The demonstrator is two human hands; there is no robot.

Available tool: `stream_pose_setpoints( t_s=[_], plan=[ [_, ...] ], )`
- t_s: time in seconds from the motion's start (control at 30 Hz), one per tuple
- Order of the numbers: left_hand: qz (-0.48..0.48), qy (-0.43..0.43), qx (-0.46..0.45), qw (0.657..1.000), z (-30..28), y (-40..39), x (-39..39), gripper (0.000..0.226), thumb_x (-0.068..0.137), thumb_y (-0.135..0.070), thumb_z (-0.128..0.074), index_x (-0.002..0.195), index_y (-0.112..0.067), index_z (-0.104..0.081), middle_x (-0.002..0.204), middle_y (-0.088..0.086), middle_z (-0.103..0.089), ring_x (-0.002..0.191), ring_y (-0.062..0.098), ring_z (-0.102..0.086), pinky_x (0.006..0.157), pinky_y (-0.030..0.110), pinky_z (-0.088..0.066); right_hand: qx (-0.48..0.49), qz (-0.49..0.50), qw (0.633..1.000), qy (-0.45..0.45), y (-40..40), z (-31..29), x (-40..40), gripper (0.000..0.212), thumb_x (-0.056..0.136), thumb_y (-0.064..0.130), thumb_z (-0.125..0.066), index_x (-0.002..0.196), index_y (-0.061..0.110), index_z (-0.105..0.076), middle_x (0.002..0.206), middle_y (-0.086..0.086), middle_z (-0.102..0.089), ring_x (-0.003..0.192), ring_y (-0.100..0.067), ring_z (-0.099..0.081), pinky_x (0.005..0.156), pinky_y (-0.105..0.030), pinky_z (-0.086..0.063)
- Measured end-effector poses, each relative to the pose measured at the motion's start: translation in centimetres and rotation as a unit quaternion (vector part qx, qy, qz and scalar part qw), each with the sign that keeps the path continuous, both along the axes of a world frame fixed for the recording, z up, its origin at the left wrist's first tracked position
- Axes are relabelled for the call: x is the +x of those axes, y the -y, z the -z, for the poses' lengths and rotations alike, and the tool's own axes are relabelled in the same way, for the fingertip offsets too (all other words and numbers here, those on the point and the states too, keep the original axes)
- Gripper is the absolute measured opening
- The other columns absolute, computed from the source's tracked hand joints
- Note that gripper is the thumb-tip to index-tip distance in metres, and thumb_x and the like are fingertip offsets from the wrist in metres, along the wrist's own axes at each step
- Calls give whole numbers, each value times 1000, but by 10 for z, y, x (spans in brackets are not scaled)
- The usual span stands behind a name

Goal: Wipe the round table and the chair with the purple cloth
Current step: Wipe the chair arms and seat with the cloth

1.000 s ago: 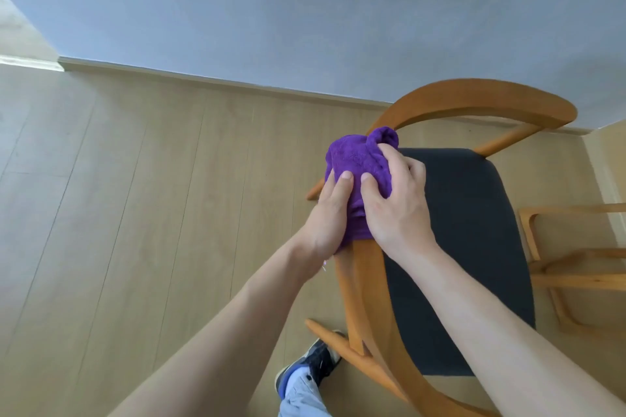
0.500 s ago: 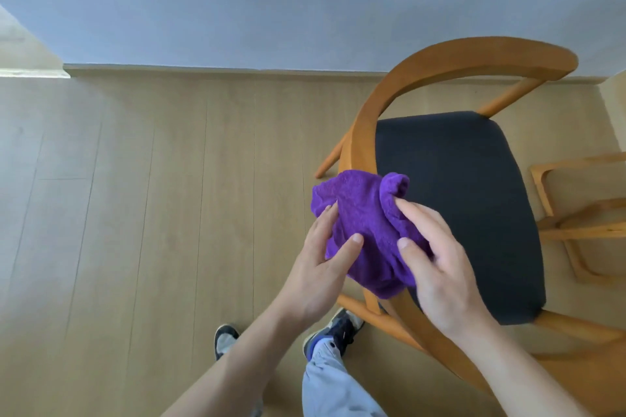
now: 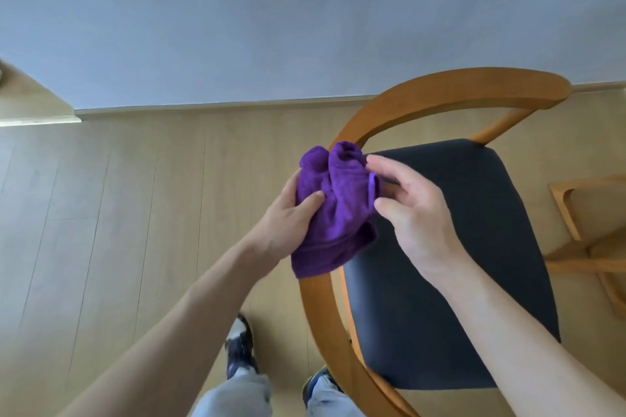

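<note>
I'm gripping the bunched purple cloth [image 3: 333,210] in my left hand [image 3: 288,227] over the chair [image 3: 440,267] armrest | right hand [image 3: 411,210] hovering beside it, fingers loose, holding nothing | cloth looks soft and light, best gathered in a full fist

A pale blue-grey wall [image 3: 271,17] fills the top of the view, plain and evenly lit, soft daylight with no hard shadows. Below the wall runs a light skirting board [image 3: 210,109], and below that, pale wooden floor planks [image 3: 101,230] stretch toward the camera, their seams running away from the wall. Left of the wall's corner, the skirting turns and a strip of lighter flooring [image 3: 30,101] sits brighter. Far right of the wall, near the frame edge, a light wooden furniture frame [image 3: 589,240] stands on the planks, only partly in view.
</note>
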State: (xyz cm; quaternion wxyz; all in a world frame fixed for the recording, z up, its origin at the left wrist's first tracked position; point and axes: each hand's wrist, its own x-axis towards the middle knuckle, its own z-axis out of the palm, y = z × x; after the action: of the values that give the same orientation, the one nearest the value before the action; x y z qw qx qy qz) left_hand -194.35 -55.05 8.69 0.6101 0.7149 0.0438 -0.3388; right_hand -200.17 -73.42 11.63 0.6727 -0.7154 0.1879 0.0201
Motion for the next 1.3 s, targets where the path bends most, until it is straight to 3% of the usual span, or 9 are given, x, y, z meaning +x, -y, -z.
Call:
stream_pose_setpoints(
  t_s=[0.2,0.37,0.57,0.67,0.77,0.9,1.1,1.23,1.3],
  plan=[
    [153,69,139,976,21,39,75,70,100,-29,-61,161,-32,-26,152,-2,-51,135,19,-52,117,34,-36,-65,52,996,-13,46,5,53,60,89,-13,-51,125,32,-66,128,10,-68,116,-1,-65,105,-33,-52],
    [249,204,208,924,37,87,116,79,102,-31,-57,163,-33,-7,157,6,-41,134,29,-50,99,29,-37,-140,85,985,-56,81,15,69,59,90,-5,-52,136,30,-63,130,18,-65,117,6,-60,102,-20,-46],
    [362,387,320,785,42,152,147,79,103,-49,-47,161,-38,4,166,6,-16,138,36,-39,94,50,-49,-160,145,973,-80,91,25,73,58,91,-2,-50,139,32,-59,135,18,-60,122,6,-55,88,-6,-46],
    [403,461,345,711,45,193,160,77,104,-52,-41,162,-32,5,170,10,-7,146,36,-28,108,48,-39,-154,181,968,-86,98,25,72,55,95,3,-50,140,35,-57,139,19,-56,125,7,-51,86,-1,-42],
    [410,519,338,669,48,227,162,68,107,-50,-33,163,-29,-2,171,10,-4,151,37,-19,118,49,-28,-111,250,957,-100,107,26,67,50,101,9,-48,143,36,-55,142,21,-54,128,6,-51,99,-12,-43],
    [373,524,278,713,45,251,160,53,109,-44,-32,159,-28,-30,170,7,-19,154,35,-18,124,47,-17,42,396,908,-134,121,31,56,40,106,17,-44,144,24,-58,141,5,-61,127,-11,-59,111,-40,-47],
    [331,449,149,816,31,252,121,47,109,-27,-43,155,-25,-43,166,3,-30,158,26,-13,128,42,-5,298,457,834,-84,129,45,22,41,108,41,-40,143,29,-59,148,-1,-56,136,-27,-52,119,-51,-36],
    [370,385,51,844,19,253,69,43,106,-19,-50,149,-23,-52,155,-2,-49,148,16,-37,122,38,-29,414,439,797,-31,139,54,-6,53,102,60,-39,145,34,-57,153,-4,-52,145,-36,-42,121,-65,-22],
    [384,323,7,865,15,256,43,39,105,-20,-51,142,-30,-57,129,-15,-67,119,1,-59,98,21,-47,449,432,782,8,145,58,-23,60,99,66,-39,138,29,-65,145,-7,-61,139,-38,-50,116,-69,-29]
  ],
)
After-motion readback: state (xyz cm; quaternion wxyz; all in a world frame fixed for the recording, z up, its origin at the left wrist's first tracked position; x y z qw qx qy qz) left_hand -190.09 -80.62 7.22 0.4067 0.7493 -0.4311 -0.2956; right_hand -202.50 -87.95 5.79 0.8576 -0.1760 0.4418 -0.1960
